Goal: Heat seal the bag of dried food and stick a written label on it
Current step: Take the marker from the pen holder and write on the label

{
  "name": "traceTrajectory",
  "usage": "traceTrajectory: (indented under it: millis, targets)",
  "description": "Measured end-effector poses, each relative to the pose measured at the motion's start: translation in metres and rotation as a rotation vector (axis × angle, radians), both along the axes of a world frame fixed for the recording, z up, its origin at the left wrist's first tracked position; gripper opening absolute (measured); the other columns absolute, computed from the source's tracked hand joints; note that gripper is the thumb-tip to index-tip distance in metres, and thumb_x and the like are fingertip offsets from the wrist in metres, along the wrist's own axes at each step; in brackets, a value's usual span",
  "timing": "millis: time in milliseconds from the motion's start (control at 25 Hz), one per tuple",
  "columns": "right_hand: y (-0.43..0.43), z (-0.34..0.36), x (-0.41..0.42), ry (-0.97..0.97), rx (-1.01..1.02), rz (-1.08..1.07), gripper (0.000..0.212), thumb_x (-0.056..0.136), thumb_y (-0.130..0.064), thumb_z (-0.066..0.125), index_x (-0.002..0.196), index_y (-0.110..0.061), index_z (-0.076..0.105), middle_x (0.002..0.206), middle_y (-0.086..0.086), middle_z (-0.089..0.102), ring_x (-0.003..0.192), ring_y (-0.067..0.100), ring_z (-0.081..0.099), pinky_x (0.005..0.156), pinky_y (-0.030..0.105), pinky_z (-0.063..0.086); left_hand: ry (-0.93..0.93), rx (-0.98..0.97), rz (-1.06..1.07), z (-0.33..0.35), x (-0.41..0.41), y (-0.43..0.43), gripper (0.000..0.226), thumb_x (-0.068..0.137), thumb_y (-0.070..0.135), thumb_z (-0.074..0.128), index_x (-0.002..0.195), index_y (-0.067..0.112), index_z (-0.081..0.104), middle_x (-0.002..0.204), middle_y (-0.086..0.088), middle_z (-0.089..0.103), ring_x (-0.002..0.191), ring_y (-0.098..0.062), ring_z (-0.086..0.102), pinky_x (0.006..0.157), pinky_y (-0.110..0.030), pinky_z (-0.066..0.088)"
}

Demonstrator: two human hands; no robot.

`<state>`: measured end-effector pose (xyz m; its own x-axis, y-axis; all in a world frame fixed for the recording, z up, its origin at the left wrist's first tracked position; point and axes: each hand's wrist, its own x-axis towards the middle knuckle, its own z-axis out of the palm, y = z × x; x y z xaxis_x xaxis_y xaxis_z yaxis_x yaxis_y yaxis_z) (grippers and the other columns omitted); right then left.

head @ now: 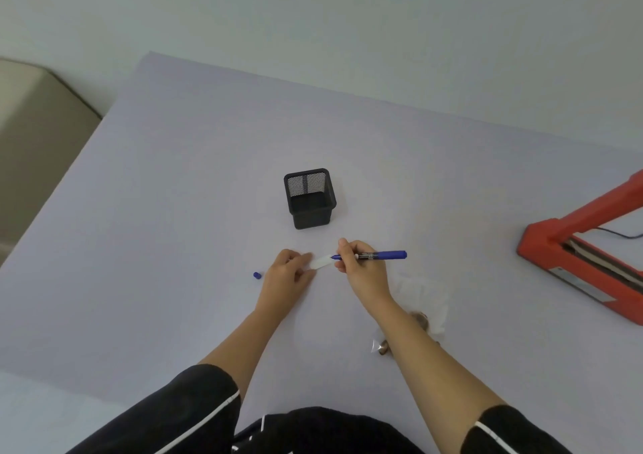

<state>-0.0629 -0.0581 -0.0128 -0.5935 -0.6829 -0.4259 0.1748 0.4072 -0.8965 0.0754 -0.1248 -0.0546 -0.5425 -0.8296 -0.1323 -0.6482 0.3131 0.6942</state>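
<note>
Right hand (362, 266) grips a blue marker (377, 255) in a writing hold, fingers and thumb closed around the barrel near the tip. The tip touches the right end of a small white label (320, 262) lying flat on the pale lavender table (174, 192). Left hand (288, 273) lies palm down, fingers loosely bent, with the fingertips pressing the label's left end against the table; it holds nothing else. The marker's blue cap (257, 275) lies on the table just left of the left hand, apart from it. A black mesh pen holder (309, 198) stands upright beyond the hands, near the label but not touching it. The clear bag of dried food (422, 309) lies flat on the table just right of the right forearm and partly hidden by it, with brown pieces visible inside; can't tell if its edge is sealed. A red heat sealer (570, 262) sits at the right edge, arm raised, well apart from the bag.
</note>
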Motion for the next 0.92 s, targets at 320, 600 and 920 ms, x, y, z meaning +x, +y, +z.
traceTrajectory:
  millis: [320, 600, 920]
  targets:
    - [-0.005, -0.023, 0.015, 0.056, 0.063, 0.029, 0.028, 0.092, -0.030, 0.056, 0.071, -0.011, 0.055, 0.067, 0.000, 0.066, 0.066, 0.001, 0.067, 0.066, 0.025, 0.055, 0.065, -0.105, -0.048, -0.012, 0.001, -0.002, 0.020, 0.079, 0.012, 0.073, 0.098, 0.005, 0.075, 0.092, -0.012, 0.060, 0.066, -0.014, 0.054, 0.061, -0.024, 0.045]
    - [-0.011, -0.034, 0.017, 0.106, 0.063, -0.007, 0.034, 0.090, -0.028, 0.059, 0.068, -0.004, 0.051, 0.070, 0.021, 0.062, 0.067, 0.029, 0.061, 0.061, 0.027, 0.047, 0.098, -0.269, -0.117, -0.018, 0.002, -0.005, 0.027, 0.085, 0.024, 0.056, 0.088, 0.005, 0.075, 0.079, -0.009, 0.063, 0.059, -0.018, 0.061, 0.051, -0.023, 0.049]
    - [-0.023, -0.041, 0.022, 0.200, -0.053, -0.024, 0.039, 0.088, -0.030, 0.055, 0.065, 0.000, 0.045, 0.064, 0.026, 0.056, 0.064, 0.038, 0.055, 0.056, 0.030, 0.042, 0.125, -0.168, -0.098, -0.014, -0.002, -0.008, 0.020, 0.087, 0.017, 0.058, 0.085, 0.003, 0.072, 0.081, -0.010, 0.065, 0.072, -0.014, 0.058, 0.068, -0.021, 0.046]
